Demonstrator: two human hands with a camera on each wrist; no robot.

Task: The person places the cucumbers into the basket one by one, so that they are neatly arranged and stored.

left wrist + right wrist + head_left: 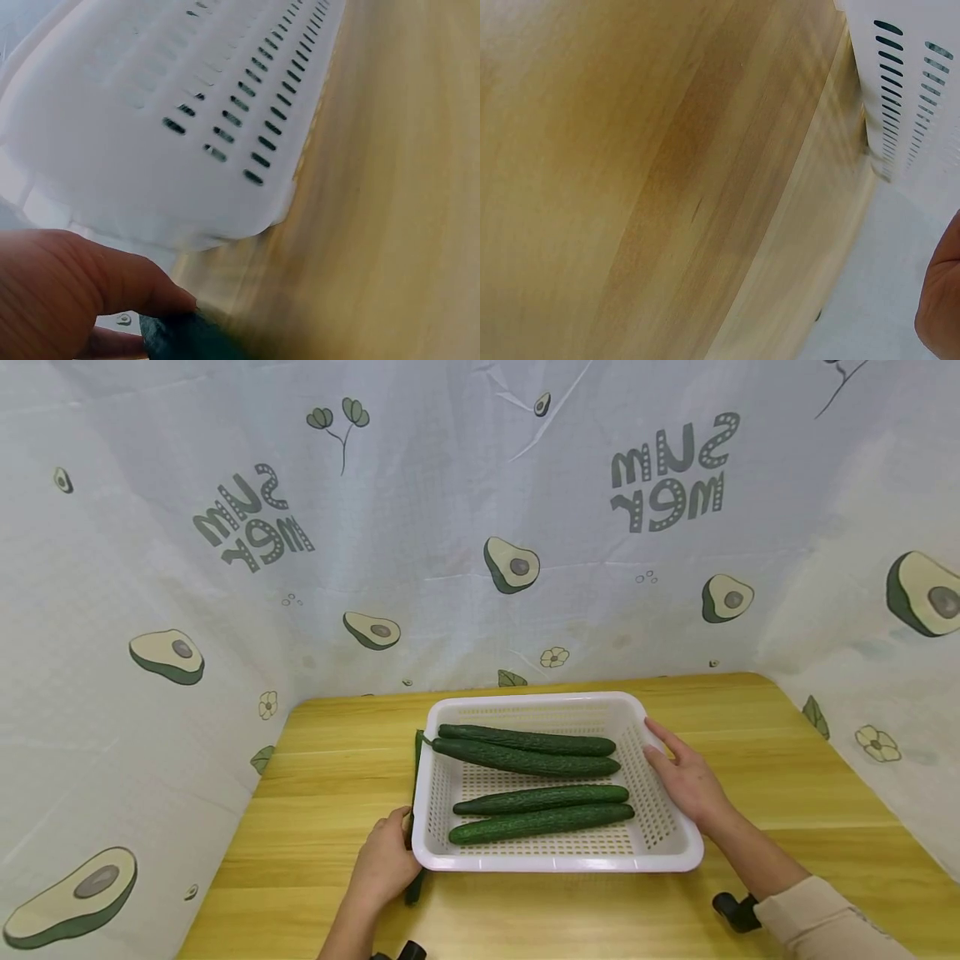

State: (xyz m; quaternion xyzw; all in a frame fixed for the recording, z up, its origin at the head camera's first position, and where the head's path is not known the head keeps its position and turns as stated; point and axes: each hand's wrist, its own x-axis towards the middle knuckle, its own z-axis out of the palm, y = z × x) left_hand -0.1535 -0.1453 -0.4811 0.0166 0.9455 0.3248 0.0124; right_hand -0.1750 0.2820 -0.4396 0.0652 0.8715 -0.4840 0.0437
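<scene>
A white plastic basket with slotted walls holds several long dark green cucumbers, lying crosswise in two pairs. At its left end, my left hand grips another cucumber, which stretches along the outside of the basket. In the left wrist view, the thumb presses on this dark green cucumber, just below the basket's corner. My right hand touches the right rim of the basket with extended fingers; its other fingers are hidden. Only part of that hand shows in the right wrist view.
The basket stands on a wood-grain table. Behind and at both sides hangs a pale curtain printed with avocados. Black wrist-camera mounts sit by both forearms.
</scene>
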